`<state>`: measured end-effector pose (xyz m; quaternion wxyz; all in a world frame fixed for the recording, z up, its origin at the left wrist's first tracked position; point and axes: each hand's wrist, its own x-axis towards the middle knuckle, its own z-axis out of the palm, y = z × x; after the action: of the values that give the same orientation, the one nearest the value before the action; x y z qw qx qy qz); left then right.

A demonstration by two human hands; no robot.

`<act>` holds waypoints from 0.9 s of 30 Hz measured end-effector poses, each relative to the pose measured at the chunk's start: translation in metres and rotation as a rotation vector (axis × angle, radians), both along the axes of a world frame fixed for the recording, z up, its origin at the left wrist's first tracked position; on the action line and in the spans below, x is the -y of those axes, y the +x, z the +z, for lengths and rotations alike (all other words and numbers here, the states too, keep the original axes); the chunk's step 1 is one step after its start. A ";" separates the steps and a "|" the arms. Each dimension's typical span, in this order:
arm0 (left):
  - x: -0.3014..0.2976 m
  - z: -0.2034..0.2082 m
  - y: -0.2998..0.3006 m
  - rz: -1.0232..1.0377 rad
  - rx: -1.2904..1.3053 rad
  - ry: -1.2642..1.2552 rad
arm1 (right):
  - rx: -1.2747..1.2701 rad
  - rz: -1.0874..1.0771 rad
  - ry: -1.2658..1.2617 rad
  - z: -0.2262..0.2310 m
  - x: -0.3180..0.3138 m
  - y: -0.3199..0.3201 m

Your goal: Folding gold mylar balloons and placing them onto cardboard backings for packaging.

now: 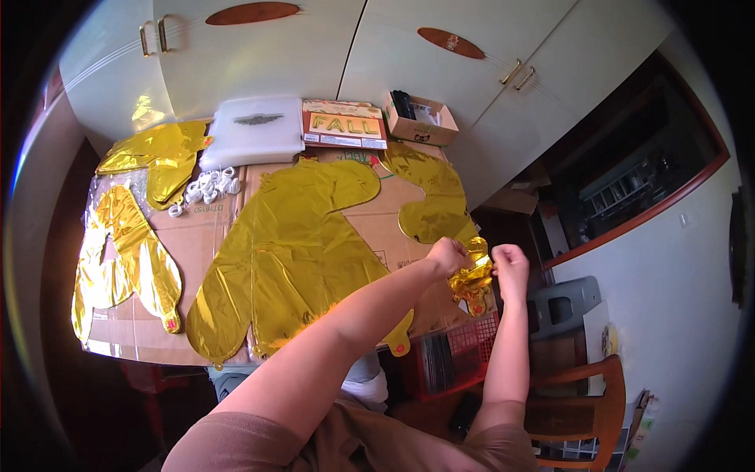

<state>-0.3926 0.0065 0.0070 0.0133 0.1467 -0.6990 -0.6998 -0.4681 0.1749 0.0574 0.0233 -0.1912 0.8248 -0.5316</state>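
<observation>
A crumpled, folded gold foil balloon (pixel 474 275) is between my hands at the table's right edge. My left hand (pixel 448 256) is closed on its left side, the fingertips partly hidden by the foil. On its right side my right hand (pixel 510 266) has its fingers bent together at the foil's edge. Just behind my hands, a flat curved gold foil balloon (pixel 429 193) lies on the cardboard. Left of my left forearm a large flat gold foil balloon (pixel 303 236) is spread out, its near edge partly covered by that arm.
More flat gold balloons (pixel 161 259) (pixel 130 149) lie at the left. White ribbon rolls (pixel 212 186), a stack of clear plastic bags (pixel 255 138), a printed box (pixel 344 124) and an open carton (pixel 429 122) stand along the back. A red basket (pixel 472 346) and wooden chair (pixel 609 405) are at the right.
</observation>
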 end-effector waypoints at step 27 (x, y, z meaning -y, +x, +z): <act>0.083 0.110 -0.003 0.245 -0.189 0.235 | -0.419 0.352 0.822 0.013 0.030 0.032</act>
<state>-0.3955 -0.0768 0.1174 0.1468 0.1650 -0.5851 -0.7803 -0.4359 0.1450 0.0700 0.0198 -0.4055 0.9084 -0.1002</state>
